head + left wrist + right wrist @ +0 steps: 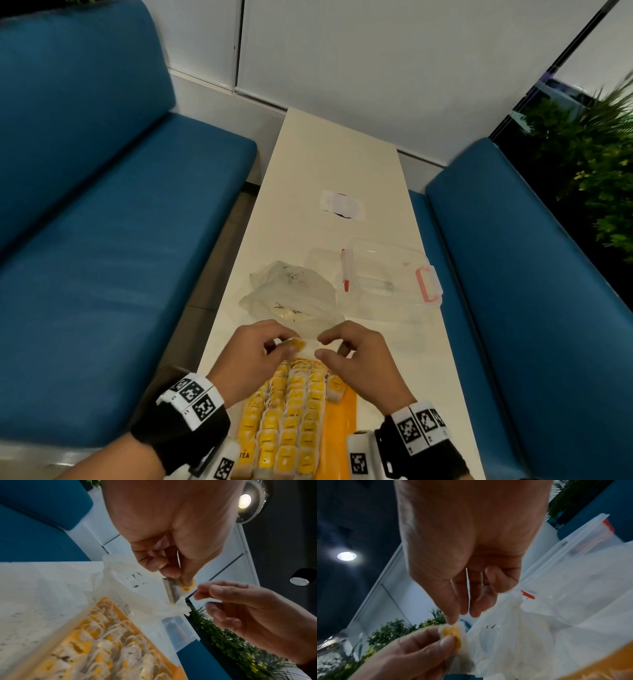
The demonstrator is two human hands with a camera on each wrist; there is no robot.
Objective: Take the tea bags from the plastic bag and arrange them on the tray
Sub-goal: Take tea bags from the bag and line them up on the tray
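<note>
My left hand (287, 343) pinches a tea bag (172, 592) by its yellow tag (451, 632) just above the far end of the orange tray (346, 419). My right hand (323, 346) is close beside it. Its thumb and forefinger pinch a thin white edge that looks like the mouth of the plastic bag (294, 294). The crumpled translucent bag lies on the table right behind both hands. Rows of yellow-tagged tea bags (291, 411) fill most of the tray, and a bare orange strip runs along its right side.
A clear plastic container (387, 274) with pink clasps and its lid sit behind the bag on the right. A white sticker (342, 205) lies further along the narrow white table (325, 154). Blue benches (120, 240) flank both sides. A green plant (599, 154) stands at the far right.
</note>
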